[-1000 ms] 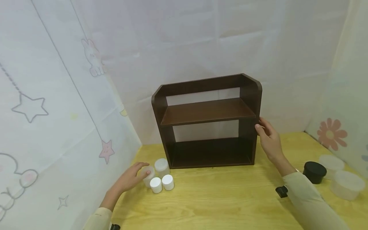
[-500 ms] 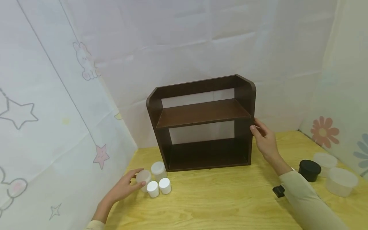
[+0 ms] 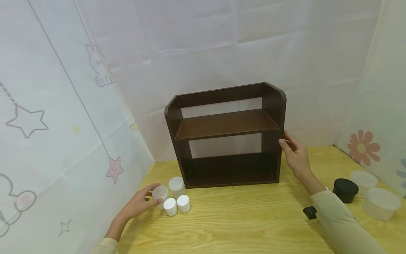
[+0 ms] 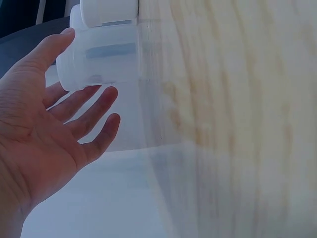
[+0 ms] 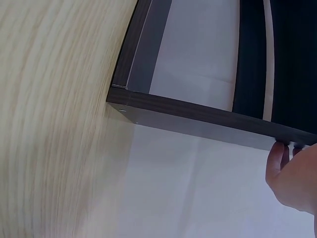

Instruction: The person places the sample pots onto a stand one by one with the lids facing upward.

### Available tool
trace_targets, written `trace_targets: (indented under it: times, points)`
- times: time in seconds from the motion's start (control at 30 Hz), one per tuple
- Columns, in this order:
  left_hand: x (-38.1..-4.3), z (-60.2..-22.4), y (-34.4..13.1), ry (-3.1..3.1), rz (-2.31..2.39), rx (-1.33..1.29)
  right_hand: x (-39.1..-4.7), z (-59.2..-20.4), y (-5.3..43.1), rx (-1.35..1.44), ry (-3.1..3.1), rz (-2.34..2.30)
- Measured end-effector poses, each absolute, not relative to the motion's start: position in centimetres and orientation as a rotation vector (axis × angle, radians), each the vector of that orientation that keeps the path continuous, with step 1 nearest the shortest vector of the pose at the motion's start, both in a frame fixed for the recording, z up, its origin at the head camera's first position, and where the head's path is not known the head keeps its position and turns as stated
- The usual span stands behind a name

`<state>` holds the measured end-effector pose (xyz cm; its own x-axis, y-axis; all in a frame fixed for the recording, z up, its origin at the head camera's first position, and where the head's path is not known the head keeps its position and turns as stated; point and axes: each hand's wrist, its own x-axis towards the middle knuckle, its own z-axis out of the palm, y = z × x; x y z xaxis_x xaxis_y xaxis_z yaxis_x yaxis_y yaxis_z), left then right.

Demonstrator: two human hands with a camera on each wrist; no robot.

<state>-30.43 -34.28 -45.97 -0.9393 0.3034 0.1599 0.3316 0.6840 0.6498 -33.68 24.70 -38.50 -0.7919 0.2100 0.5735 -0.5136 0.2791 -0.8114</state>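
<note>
A dark brown two-tier shelf stands on the wooden table. At its right side my right hand rests fingertips against the outer face near the front edge; the right wrist view shows the thumb tip at the panel. My left hand is spread around a translucent lidded jar, thumb on the near side and index finger on the far side. In the left wrist view its fingers lie loosely extended beside the jar. Another translucent jar and two small white jars, one left and one right, stand close by.
On the table's right side stand a black round container and two translucent round tubs, one behind and one in front. Printed white sheeting hangs close on the left and behind the shelf.
My left hand has shifted from lying over the translucent jar's top to spreading its thumb and fingers around it. The right hand stays at the shelf's side; the head view sways slightly.
</note>
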Motion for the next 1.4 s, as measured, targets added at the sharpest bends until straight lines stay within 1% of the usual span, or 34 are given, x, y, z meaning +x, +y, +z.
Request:
trace_targets:
  times: [0.2, 0.43, 0.57, 0.73, 0.97, 1.23, 1.4]
  points:
    - [-30.2, -45.7, -34.3, -2.853, -1.124, -0.517, -33.8, -38.7, 24.6, 0.281, -1.945, 1.546]
    - [-30.2, -45.3, -34.3, -2.843, -1.088, -0.482, -35.9, -40.9, 25.6, 0.246, -1.946, 1.541]
    - [-30.2, -45.1, -34.4, -2.844, -1.065, -0.450, -36.3, -41.4, 25.8, 0.238, -1.935, 1.544]
    - [-30.1, -44.6, -34.1, -2.826, -1.051, -0.416, -36.3, -41.6, 25.8, 0.227, -1.936, 1.538]
    - [-29.7, -42.9, -32.9, -2.771, -1.015, -0.410, -36.2, -41.4, 25.5, 0.251, -1.954, 1.527]
    - [-29.6, -40.9, -31.5, -2.713, -0.983, -0.475, -33.8, -39.3, 24.6, 0.285, -1.949, 1.547]
    - [-29.6, -39.7, -30.6, -2.662, -0.942, -0.539, -35.1, -40.4, 25.2, 0.292, -1.936, 1.562]
